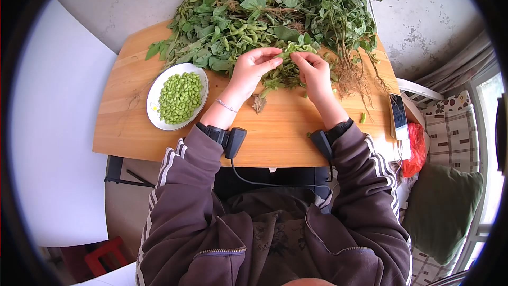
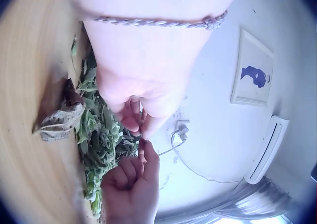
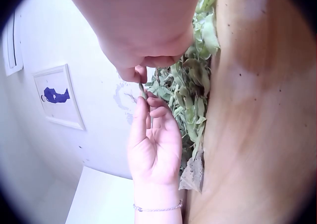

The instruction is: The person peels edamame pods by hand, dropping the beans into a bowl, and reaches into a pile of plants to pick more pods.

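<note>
A green bean pod (image 3: 142, 91) is pinched between both hands, over a heap of pods and leaves (image 3: 190, 95). My left hand (image 1: 251, 71) holds one end with thumb and fingertips. At the other end, my right hand (image 1: 316, 74) pinches it between thumb and index finger, its remaining fingers curled in. In the head view the fingertips cover much of the pod. To the left of the left hand, a white bowl (image 1: 153, 119) holds shelled green beans (image 1: 180, 98).
Leafy bean plants (image 1: 248, 0) cover the back of the wooden table (image 1: 264, 143), their roots (image 1: 355, 79) trailing at the right. A dry leaf (image 1: 259, 103) lies below the heap. One loose pod (image 1: 363, 118) and a phone (image 1: 398, 116) lie at the right.
</note>
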### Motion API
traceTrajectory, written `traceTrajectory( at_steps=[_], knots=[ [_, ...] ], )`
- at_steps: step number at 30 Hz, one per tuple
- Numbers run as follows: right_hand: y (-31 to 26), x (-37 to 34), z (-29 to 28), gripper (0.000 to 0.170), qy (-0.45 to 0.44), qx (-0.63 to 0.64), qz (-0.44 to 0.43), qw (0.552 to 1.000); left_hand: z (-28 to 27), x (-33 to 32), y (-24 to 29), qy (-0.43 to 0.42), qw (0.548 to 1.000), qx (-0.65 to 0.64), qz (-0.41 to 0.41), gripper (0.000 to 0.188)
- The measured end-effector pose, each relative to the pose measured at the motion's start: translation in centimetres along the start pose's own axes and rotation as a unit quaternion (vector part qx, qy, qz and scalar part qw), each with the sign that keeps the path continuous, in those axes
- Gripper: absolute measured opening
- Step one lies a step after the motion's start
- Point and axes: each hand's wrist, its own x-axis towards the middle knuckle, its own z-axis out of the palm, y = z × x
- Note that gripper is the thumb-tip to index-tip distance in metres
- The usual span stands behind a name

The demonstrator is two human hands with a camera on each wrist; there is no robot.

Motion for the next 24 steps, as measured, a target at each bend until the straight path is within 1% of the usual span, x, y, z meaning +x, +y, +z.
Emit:
traceTrajectory(
  at_steps=[5, 8, 11, 14, 16, 20, 22, 24],
  knots=[
    [0.0, -0.2, 0.3, 0.023, -0.029, -0.034, -0.006, 0.999, -0.3, 0.1, 0.0, 0.04, 0.999, 0.015, 0.017, 0.028],
    [-0.1, -0.2, 0.3, 0.029, -0.029, -0.085, -0.059, 0.994, -0.7, 0.3, -0.3, 0.052, 0.999, 0.009, 0.013, 0.027],
    [0.4, 0.1, 0.0, 0.03, -0.044, -0.136, -0.091, 0.986, -0.7, 0.3, -0.3, 0.053, 0.999, 0.006, 0.004, 0.026],
    [-0.1, -0.1, 0.2, 0.029, -0.039, -0.183, -0.1, 0.977, -0.6, 0.1, 0.0, 0.057, 0.998, 0.023, -0.013, 0.025],
    [0.2, 0.0, 0.3, 0.029, -0.03, -0.164, -0.085, 0.982, -0.3, 0.0, 0.3, 0.067, 0.996, 0.043, -0.033, 0.024],
    [0.2, 0.0, 0.5, 0.027, -0.034, -0.122, -0.054, 0.99, 0.2, -0.3, 0.9, 0.029, 0.993, 0.101, -0.047, 0.024],
    [-0.3, -0.3, 0.5, 0.027, -0.035, -0.099, -0.021, 0.994, 0.2, -0.4, 1.1, 0.008, 0.989, 0.131, -0.061, 0.026],
    [-0.4, -0.3, 0.5, 0.025, -0.038, -0.061, 0.003, 0.997, 0.0, -0.1, 0.7, -0.008, 0.981, 0.18, -0.066, 0.024]
  ],
)
